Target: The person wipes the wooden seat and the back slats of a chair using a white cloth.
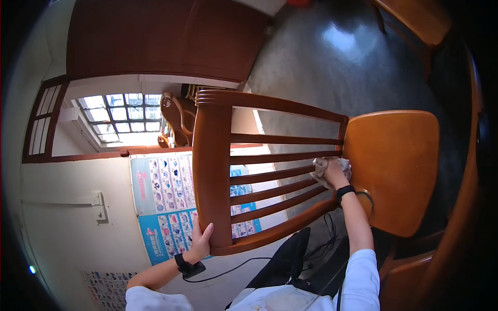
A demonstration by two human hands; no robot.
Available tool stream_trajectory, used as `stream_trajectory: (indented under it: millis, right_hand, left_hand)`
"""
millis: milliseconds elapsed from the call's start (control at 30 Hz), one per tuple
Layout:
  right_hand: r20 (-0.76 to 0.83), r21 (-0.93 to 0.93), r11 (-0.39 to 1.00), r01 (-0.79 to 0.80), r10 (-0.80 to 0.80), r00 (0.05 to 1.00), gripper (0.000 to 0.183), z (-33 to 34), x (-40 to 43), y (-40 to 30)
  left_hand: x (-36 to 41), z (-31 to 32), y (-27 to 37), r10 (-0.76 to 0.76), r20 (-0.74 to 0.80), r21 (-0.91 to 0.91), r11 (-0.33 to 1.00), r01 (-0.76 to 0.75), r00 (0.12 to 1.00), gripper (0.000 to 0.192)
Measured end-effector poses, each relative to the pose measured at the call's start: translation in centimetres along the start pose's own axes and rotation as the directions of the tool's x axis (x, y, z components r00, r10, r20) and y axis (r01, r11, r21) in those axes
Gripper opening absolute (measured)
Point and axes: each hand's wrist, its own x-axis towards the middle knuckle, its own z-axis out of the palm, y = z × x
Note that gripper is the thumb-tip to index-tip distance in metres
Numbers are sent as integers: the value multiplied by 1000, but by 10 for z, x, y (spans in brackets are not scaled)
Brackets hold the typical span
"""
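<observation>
A slatted wooden chair stands in front of me, its backrest (pixel 212 175) towards the left and its seat (pixel 393 167) towards the right. My left hand (pixel 200 241) grips the lower corner of the backrest's top rail, thumb against the wood. With my right hand (pixel 335 175) I press a crumpled, light-coloured cloth (pixel 320 167) to the lower ends of the back slats, beside the seat. Both wrists wear black bands, and a thin cable hangs from the left one. The fingers of the right hand are partly hidden by the cloth.
Another wooden chair (pixel 422 19) stands at the upper right. A wooden edge (pixel 463 202) curves along the right side, above a further wooden piece (pixel 408 280). Black cables (pixel 330 233) hang near my legs. Posters (pixel 163 202) cover part of the wall at left, near a switch (pixel 97 198).
</observation>
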Motion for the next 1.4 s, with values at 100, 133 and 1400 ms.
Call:
stream_trajectory:
  millis: [100, 133, 1400]
  right_hand:
    - [-29, 112, 967, 228, -226, 974, 22, 11, 9, -28]
    - [-9, 106, 947, 303, -304, 953, 24, -2, 18, -69]
    - [69, 36, 998, -44, 41, 997, 18, 73, 57, -55]
  left_hand:
    - [18, 3, -10, 55, 4, 67, 996, -56, 998, 33]
    - [11, -3, -11, 43, -16, 152, 988, -40, 999, 32]
    - [107, -75, -100, -43, 193, -126, 990, 68, 980, 35]
